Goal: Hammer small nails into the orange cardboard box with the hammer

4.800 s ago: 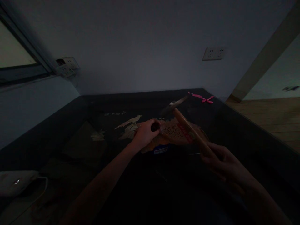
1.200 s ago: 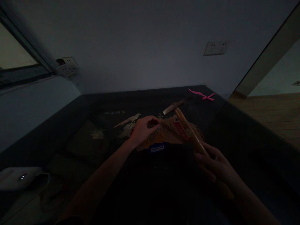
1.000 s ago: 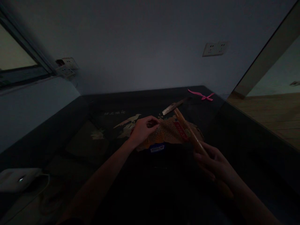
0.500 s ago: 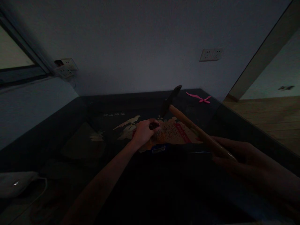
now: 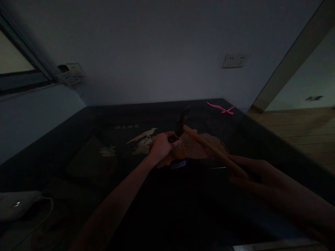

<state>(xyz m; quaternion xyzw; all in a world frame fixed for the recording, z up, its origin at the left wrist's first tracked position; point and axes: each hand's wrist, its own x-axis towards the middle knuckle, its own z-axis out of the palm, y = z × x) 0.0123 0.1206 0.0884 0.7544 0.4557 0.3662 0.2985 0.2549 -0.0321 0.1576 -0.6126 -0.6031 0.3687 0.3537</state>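
Observation:
My right hand (image 5: 258,176) is wrapped round the wooden handle of a hammer (image 5: 206,141). The dark hammer head hangs just right of the fingertips of my left hand (image 5: 164,144). Whether it touches them I cannot tell. Thumb and forefinger of my left hand are pinched together over a spotted, tan and red packet (image 5: 191,146). Something small may be between them, but it is too dark to make out. A blue label (image 5: 179,164) shows at the packet's front edge. Partly behind the hammer, the packet lies on the dark table (image 5: 131,113).
A pink ribbon (image 5: 224,110) lies at the table's back right corner. A white device with a cable (image 5: 21,205) sits at the left front. Sockets (image 5: 234,61) are on the wall behind, and the room is dim.
The hammer head has come down and a little left, close to my left fingertips. My left hand has stayed nearly in place.

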